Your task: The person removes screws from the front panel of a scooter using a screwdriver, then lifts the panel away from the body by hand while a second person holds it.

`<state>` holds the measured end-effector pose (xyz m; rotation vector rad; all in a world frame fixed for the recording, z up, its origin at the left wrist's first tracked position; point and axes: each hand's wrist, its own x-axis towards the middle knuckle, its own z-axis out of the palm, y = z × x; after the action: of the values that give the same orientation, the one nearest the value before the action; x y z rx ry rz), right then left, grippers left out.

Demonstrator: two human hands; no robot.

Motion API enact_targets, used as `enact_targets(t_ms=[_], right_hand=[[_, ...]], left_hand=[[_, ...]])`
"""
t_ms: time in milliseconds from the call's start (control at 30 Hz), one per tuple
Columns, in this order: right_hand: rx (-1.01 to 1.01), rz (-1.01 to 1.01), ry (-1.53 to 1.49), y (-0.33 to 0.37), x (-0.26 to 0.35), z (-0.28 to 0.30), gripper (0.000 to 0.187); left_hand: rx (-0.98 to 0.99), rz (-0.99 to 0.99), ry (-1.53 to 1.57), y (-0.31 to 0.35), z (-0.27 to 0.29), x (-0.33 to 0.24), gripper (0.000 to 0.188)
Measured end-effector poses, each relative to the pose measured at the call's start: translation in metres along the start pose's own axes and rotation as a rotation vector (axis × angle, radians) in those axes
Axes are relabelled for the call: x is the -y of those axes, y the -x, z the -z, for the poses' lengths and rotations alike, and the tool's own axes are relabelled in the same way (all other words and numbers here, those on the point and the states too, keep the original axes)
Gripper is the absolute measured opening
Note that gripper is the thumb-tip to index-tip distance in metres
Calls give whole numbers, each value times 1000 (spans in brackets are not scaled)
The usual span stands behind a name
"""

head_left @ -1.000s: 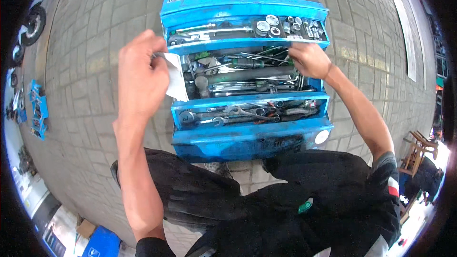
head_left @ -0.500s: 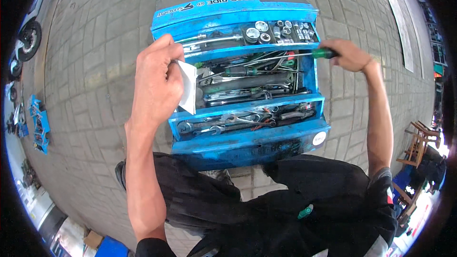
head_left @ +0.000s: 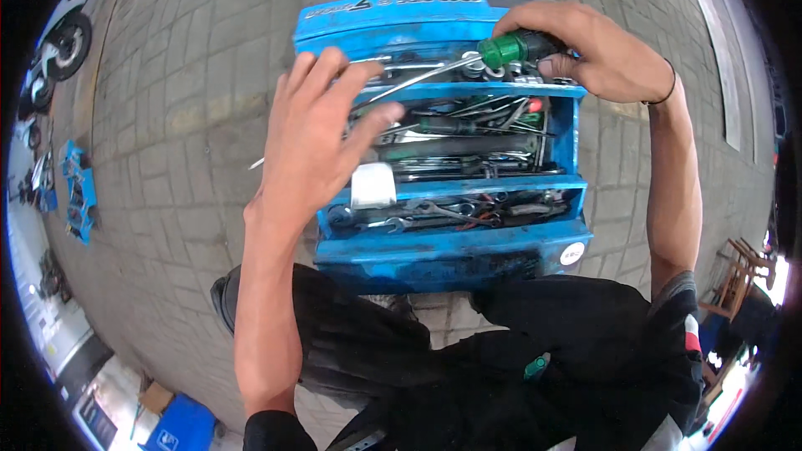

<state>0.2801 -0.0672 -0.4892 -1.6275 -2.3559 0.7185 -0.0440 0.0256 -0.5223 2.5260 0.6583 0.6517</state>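
My right hand (head_left: pixel 608 57) grips a long screwdriver by its green and black handle (head_left: pixel 505 50), above the top tray of a blue metal toolbox (head_left: pixel 468 249). The shaft slants down to the left, passing behind my left hand (head_left: pixel 311 129), and its tip shows past that wrist. My left hand is open, thumb and fingers apart, over the toolbox's left side. Just below its thumb is a folded white paper (head_left: pixel 373 185) at the left end of the trays; whether it rests there or is falling, I cannot tell. Wrenches (head_left: pixel 447 211) lie in the near tray.
Sockets (head_left: pixel 474 63) sit in the far tray, and another screwdriver (head_left: pixel 434 125) lies among tools in the middle. My knees are close to the toolbox's near side. A smaller blue tool case (head_left: pixel 77 192) and a motorcycle wheel (head_left: pixel 70 45) are far left; a wooden chair (head_left: pixel 735 276) stands at right.
My left hand has opened and let go of the white paper, which is now lower. My right hand has moved left and up, bringing the screwdriver across behind my left hand.
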Motion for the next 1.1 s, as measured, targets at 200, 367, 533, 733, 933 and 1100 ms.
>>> enact_targets(t_ms=[200,367,533,733,933,1100], right_hand=[[-240,77,-173,-48,27,-28,53],[-348,-135,-487,-65,44,-132,38],[203,-83,-192,-63,97,-242,67],[80,183,-389,-80,73,-245,32],[-394,-14,-1017,-112,61,-153,28],[-394,-60,-959,-139,55,-89,26]], left_hand=[[189,319,50,23,21,14,15],[-60,534,-331,31,49,31,20],[-175,707,-179,28,49,34,33],[-53,613,159,35,34,29,34],[-135,409,306,33,22,30,32],[-204,687,500,29,37,22,24]])
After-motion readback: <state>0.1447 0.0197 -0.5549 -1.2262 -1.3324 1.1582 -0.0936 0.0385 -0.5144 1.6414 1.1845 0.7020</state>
